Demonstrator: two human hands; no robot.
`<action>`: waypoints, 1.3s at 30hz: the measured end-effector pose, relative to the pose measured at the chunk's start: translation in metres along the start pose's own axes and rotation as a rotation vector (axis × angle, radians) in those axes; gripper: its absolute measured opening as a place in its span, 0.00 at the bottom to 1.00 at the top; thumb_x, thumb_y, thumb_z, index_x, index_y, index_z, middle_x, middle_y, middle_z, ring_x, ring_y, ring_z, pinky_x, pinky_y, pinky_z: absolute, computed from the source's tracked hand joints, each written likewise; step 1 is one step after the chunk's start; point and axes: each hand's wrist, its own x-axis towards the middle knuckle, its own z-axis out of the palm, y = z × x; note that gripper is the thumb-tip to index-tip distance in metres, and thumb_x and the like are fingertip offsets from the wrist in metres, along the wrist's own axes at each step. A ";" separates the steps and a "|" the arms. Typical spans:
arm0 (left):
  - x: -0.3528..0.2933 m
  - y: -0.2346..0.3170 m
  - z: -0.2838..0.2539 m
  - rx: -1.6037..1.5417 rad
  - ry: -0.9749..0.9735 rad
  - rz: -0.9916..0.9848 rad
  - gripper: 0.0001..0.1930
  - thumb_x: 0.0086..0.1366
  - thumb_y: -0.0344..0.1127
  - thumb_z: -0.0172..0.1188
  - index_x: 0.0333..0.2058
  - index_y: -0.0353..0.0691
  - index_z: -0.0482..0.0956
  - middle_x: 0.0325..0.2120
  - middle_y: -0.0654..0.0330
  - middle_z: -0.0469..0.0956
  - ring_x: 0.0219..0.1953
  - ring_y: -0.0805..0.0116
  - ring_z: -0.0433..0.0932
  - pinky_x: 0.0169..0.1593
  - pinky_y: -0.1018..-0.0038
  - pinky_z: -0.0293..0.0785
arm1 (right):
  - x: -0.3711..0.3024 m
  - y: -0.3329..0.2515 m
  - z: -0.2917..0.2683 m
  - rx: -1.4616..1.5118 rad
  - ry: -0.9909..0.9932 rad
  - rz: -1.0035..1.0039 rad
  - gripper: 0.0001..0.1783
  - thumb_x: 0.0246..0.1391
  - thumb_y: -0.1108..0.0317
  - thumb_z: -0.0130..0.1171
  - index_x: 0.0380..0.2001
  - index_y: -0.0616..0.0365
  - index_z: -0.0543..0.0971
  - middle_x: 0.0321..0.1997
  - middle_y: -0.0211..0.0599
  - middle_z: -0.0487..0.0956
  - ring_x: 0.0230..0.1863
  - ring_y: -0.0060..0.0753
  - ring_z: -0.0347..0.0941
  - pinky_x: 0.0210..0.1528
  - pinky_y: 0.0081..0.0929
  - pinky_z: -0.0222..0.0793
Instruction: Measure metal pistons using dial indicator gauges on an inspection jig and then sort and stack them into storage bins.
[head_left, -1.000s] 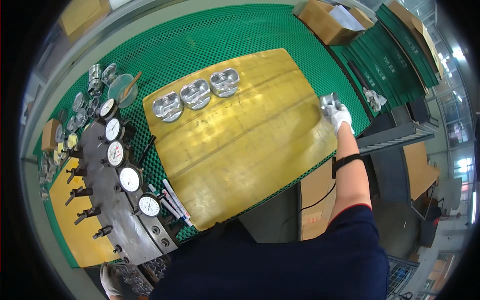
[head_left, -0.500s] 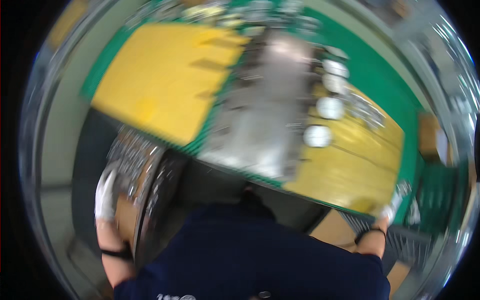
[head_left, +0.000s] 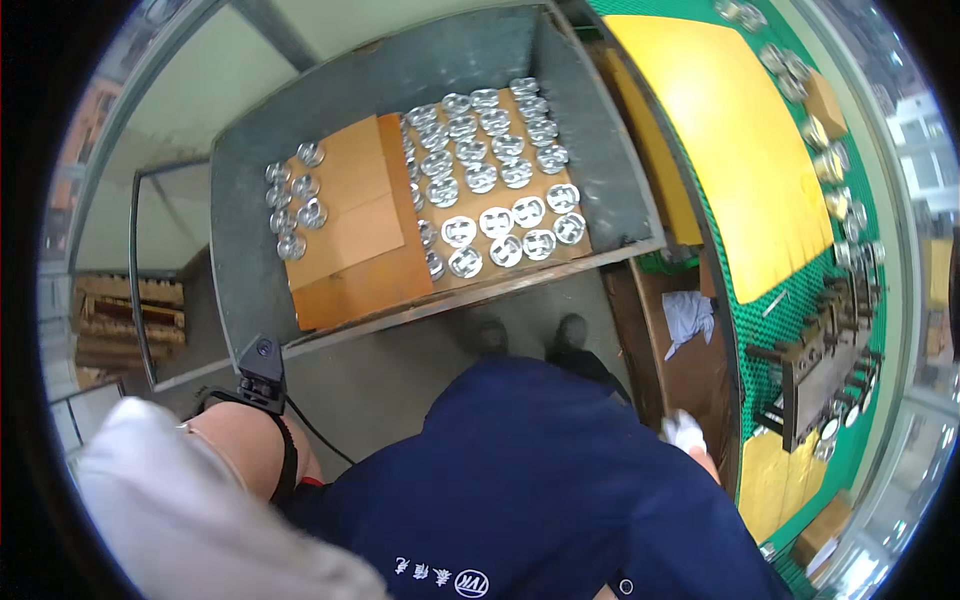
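Since view swung to pistons (head_left: 481, 178), left hand (head_left: 200, 510) looms closer.

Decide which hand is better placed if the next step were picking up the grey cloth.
Probably the right hand: it is much nearer the grey cloth, which lies on the right. The left hand shows large and blurred, on the opposite side.

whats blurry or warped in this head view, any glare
Head view: the left hand is smeared, the right hand mildly blurred; head view: the yellow sheet bows along its edge; head view: metal pistons show bright glints.
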 end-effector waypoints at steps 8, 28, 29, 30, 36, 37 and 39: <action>-0.047 0.016 -0.014 0.655 0.144 -0.592 0.06 0.57 0.30 0.55 0.27 0.37 0.80 0.24 0.58 0.79 0.23 0.69 0.76 0.24 0.74 0.66 | 0.106 -0.334 -0.175 0.582 -0.049 -0.396 0.15 0.63 0.70 0.56 0.52 0.64 0.76 0.44 0.42 0.81 0.44 0.30 0.79 0.49 0.27 0.77; -0.485 -0.320 -0.298 0.780 -0.450 -1.842 0.22 0.61 0.50 0.58 0.43 0.37 0.82 0.43 0.42 0.81 0.49 0.45 0.79 0.54 0.58 0.75 | 0.226 -0.942 -0.159 -0.594 0.180 -0.935 0.24 0.61 0.52 0.53 0.54 0.56 0.77 0.53 0.46 0.80 0.55 0.46 0.75 0.60 0.39 0.69; -0.497 -0.341 -0.271 0.611 -0.450 -1.941 0.23 0.60 0.50 0.58 0.46 0.40 0.80 0.46 0.44 0.80 0.50 0.46 0.79 0.54 0.58 0.75 | 0.247 -0.961 -0.118 -0.669 0.068 -0.901 0.25 0.61 0.51 0.52 0.55 0.54 0.77 0.54 0.48 0.79 0.57 0.50 0.74 0.61 0.39 0.68; -0.535 -0.355 -0.248 0.617 -0.453 -1.953 0.27 0.60 0.50 0.59 0.53 0.41 0.75 0.48 0.44 0.78 0.49 0.46 0.79 0.54 0.58 0.75 | 0.252 -0.984 -0.075 -0.771 -0.038 -0.786 0.25 0.61 0.51 0.52 0.56 0.52 0.76 0.56 0.48 0.78 0.58 0.49 0.74 0.62 0.39 0.68; -0.679 -0.425 -0.169 0.418 -0.270 -2.155 0.49 0.61 0.50 0.63 0.73 0.51 0.42 0.72 0.45 0.47 0.54 0.45 0.77 0.56 0.59 0.75 | 0.363 -1.058 0.095 -0.943 -0.206 -0.717 0.27 0.60 0.55 0.53 0.61 0.51 0.72 0.61 0.49 0.75 0.60 0.52 0.72 0.61 0.40 0.69; -0.690 -0.431 -0.164 0.400 -0.207 -2.165 0.49 0.61 0.49 0.64 0.73 0.52 0.41 0.72 0.45 0.48 0.55 0.44 0.76 0.57 0.59 0.75 | 0.374 -1.070 0.113 -0.862 -0.192 -0.689 0.28 0.59 0.55 0.53 0.62 0.51 0.72 0.61 0.50 0.75 0.60 0.53 0.72 0.61 0.41 0.69; -0.694 -0.447 -0.163 0.359 -0.194 -2.188 0.50 0.61 0.49 0.64 0.73 0.53 0.40 0.71 0.45 0.49 0.55 0.42 0.76 0.57 0.56 0.75 | 0.395 -1.090 0.140 -0.836 -0.191 -0.696 0.29 0.59 0.55 0.53 0.62 0.52 0.71 0.60 0.51 0.75 0.60 0.54 0.72 0.61 0.41 0.69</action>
